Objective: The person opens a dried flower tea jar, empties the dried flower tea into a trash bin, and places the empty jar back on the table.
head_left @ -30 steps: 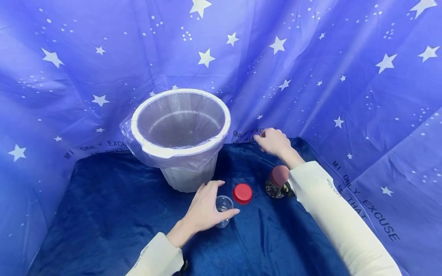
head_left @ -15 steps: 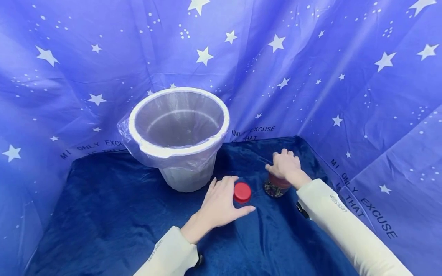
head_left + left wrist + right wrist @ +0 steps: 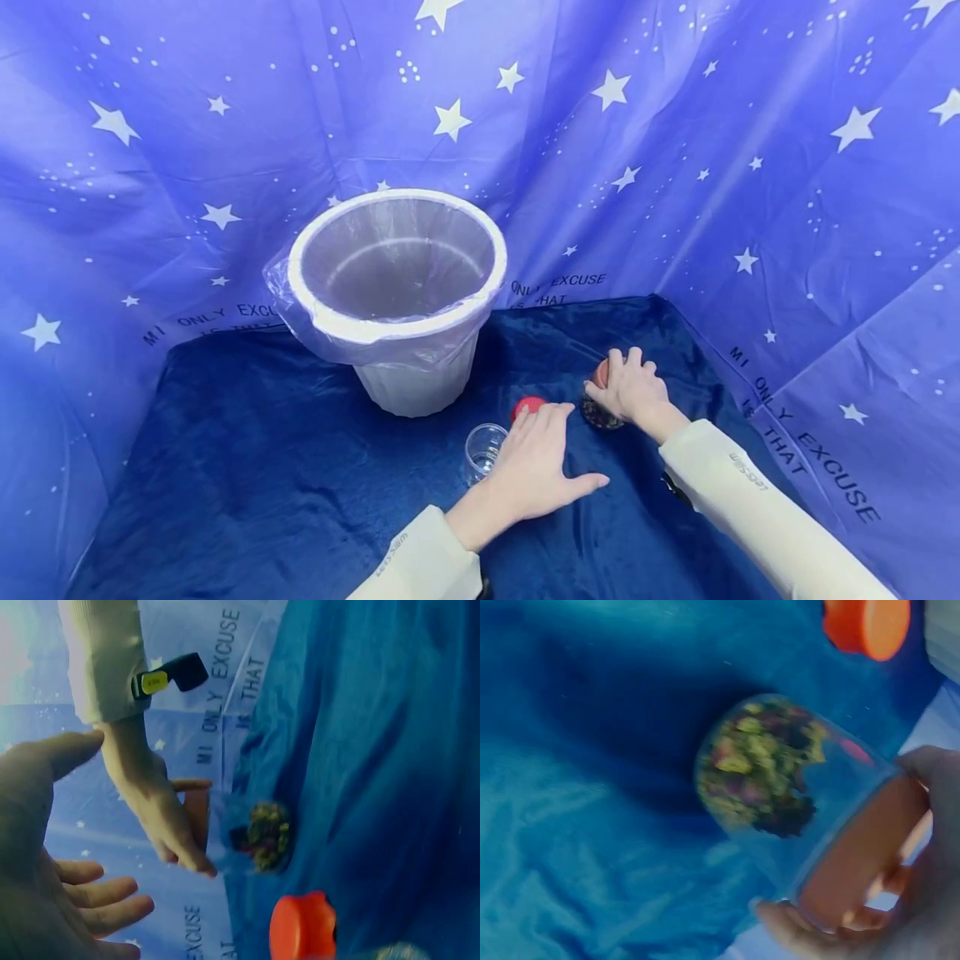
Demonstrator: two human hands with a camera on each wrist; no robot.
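Note:
My right hand [image 3: 633,396] grips the brownish-red lid [image 3: 602,373] of a clear jar [image 3: 772,776], fingers and thumb spread round its edge. Dried flower-like pieces in yellow, green and purple fill the lower part of the jar. My left hand [image 3: 536,471] is held with fingers extended and thumb apart, left of the jar, holding nothing. In the head view its fingers overlap a red cap [image 3: 528,407], which shows whole in the left wrist view, upright on the cloth. By the left wrist stands a clear plastic cup [image 3: 482,450], partly hidden behind the hand.
A white bin [image 3: 412,392] with a clear liner stands at the back, left of the cap. Dark blue cloth [image 3: 285,467] covers the table. Star-patterned blue curtains [image 3: 247,150] rise along the back and sides.
My left hand has moved right from around the clear cup, past the red cap, towards the jar. My right hand has come down from beyond the jar and taken hold of its lid.

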